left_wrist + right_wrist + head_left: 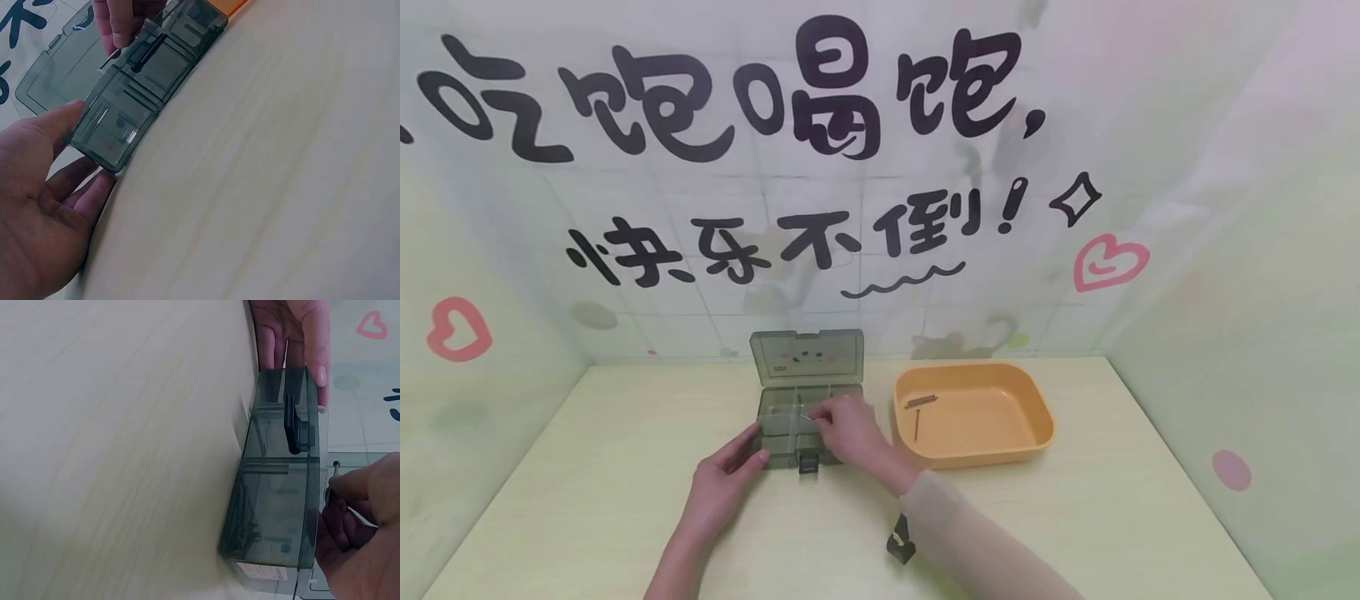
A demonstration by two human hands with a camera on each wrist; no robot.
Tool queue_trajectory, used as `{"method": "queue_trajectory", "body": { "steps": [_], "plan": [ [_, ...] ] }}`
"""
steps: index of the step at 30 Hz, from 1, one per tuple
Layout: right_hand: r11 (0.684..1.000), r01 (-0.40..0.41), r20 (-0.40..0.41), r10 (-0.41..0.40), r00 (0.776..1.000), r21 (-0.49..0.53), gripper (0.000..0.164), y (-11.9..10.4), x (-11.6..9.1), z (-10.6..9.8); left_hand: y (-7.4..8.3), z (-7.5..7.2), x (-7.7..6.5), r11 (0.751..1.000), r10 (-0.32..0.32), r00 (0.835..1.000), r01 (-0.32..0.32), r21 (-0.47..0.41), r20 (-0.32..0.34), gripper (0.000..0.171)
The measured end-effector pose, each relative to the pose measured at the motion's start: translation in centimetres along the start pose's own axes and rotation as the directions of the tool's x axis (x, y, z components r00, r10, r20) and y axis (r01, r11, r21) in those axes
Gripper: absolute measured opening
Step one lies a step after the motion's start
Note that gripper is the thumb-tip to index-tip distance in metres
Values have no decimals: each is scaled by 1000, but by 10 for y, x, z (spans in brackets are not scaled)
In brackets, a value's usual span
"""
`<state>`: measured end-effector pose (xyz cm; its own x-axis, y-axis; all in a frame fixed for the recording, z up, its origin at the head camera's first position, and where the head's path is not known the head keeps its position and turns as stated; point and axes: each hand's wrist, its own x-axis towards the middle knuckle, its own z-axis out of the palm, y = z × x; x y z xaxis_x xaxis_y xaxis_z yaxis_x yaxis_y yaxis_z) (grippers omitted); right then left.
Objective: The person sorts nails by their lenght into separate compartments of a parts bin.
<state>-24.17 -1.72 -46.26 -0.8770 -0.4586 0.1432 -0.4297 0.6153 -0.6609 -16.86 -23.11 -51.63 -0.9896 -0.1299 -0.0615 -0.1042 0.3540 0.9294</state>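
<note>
The table (587, 500) has a pale wood-grain top. Near its back edge, to the right, lies the orange tray (977, 457). Just left of it sits the translucent grey-green compartment box (780, 457), lid (808, 354) raised and tilted back, black latch (808, 463) at the front.

The left hand (722, 483) steadies the box by its left end, thumb at the top edge and fingers bent against the outside of the corner. The right hand (853, 429) is over the middle of the box, fingers closed in a pinch on a thin metal screw (336, 464); it hides part of the right-hand compartments.

Several dark pieces (245, 519), probably more screws, lie in the front compartment at the right end. In the tray's left part lie a small bundle of rods (921, 401), too small to identify surely, and one separate long screw (917, 425).

The step in hand appears to be sorting screws from tray to box, at the placing stage. The next move likely calls for choosing a compartment, lowering the screw clear of the dividers and parting the fingers, while the left hand keeps the box from sliding.
</note>
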Motion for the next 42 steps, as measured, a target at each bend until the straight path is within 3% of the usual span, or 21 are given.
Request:
{"method": "queue_trajectory", "body": {
  "steps": [11, 17, 22, 30, 42],
  "plan": [
    [1000, 15, -58, -16, 998, -22, 13, -7, 0, 6, 1, -1, 1, 1000, -5, 1000, 6, -11, 3, 60],
    [1000, 5, -14, -5, 1000, 16, 14, -6, 0, 4, 1, -1, 0, 1000, -1, 1000, 1, -8, 7, 60],
    [999, 18, 16, -18, 1000, 48, 16, -1, 1, -3, 1, -1, 0, 1000, -1, 1000, 1, -8, 7, 61],
    [988, 138, 58, -142, 988, 68, 18, 7, -2, -16, 0, -1, 0, 1000, 1, 1000, -1, -8, 11, 63],
    [986, 131, 85, -139, 987, 102, 23, 27, -7, -42, 1, -1, 0, 1000, -1, 1000, 1, 11, 7, 62]
  ]
}}
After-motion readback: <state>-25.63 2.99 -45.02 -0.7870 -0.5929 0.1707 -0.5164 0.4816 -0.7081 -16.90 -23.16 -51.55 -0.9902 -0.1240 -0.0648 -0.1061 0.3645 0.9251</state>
